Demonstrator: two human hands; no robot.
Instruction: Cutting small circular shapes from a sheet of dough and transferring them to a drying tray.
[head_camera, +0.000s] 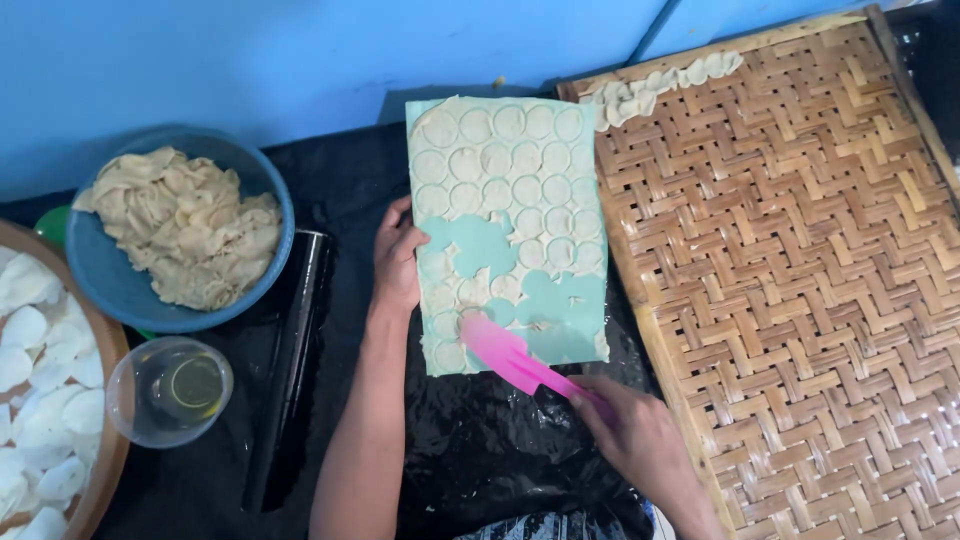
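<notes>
Dough sheet (500, 190) on teal mat (480, 245), centre — near discs lifted, far rows uncut-out; right hand (640, 440) fingers closed round pink spatula (510, 355), left hand (397, 262) fingers flat steadying mat's left edge — few discs (655, 85) on woven tray (800, 280).

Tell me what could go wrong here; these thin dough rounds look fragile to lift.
The pink spatula in the right hand could tear a dough round while sliding under it. The left hand steadies only the left edge of the teal mat, so it may shift on the glossy black sheet.
</notes>
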